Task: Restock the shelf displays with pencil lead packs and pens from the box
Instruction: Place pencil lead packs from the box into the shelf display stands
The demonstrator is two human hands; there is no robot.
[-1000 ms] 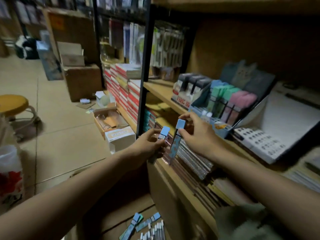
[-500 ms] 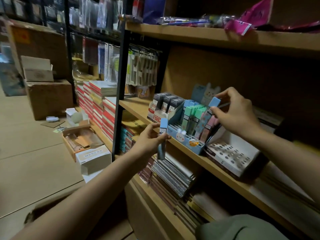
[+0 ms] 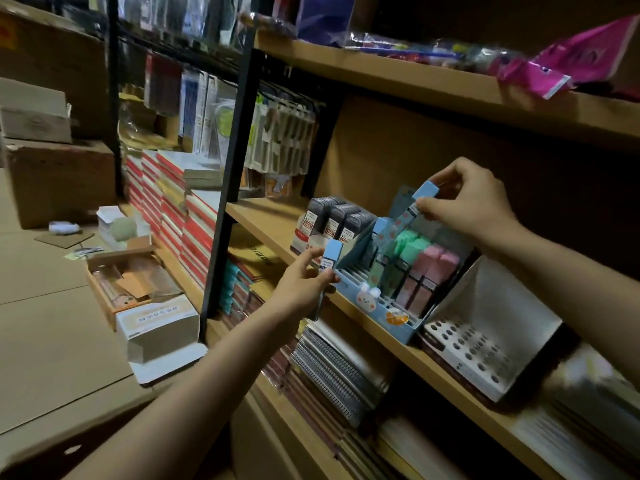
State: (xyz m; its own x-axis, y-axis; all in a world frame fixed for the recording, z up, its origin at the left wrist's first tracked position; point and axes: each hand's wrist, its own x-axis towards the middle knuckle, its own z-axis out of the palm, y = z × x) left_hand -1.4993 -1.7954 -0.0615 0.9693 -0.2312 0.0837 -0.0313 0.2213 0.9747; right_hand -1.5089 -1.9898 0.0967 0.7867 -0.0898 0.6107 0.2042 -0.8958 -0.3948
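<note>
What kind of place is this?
Probably a stationery shop or its stockroom: wooden shelves hold a lead pack display, stacked notebooks and hanging packets, with cartons on the floor.

Both forearms bare, reaching forward and up from the near edge. Left arm runs from lower left toward centre; left hand (image 3: 304, 282) sits lower and nearer, fingers (image 3: 313, 255) curled, pinching a slim blue-capped pack upright against the thumb. Right arm enters from the right edge, wrist bent downward; right hand (image 3: 469, 197) is higher and farther, thumb and fingertips pinching the top of a second blue-capped pack, held tilted. Hands well apart.
</note>
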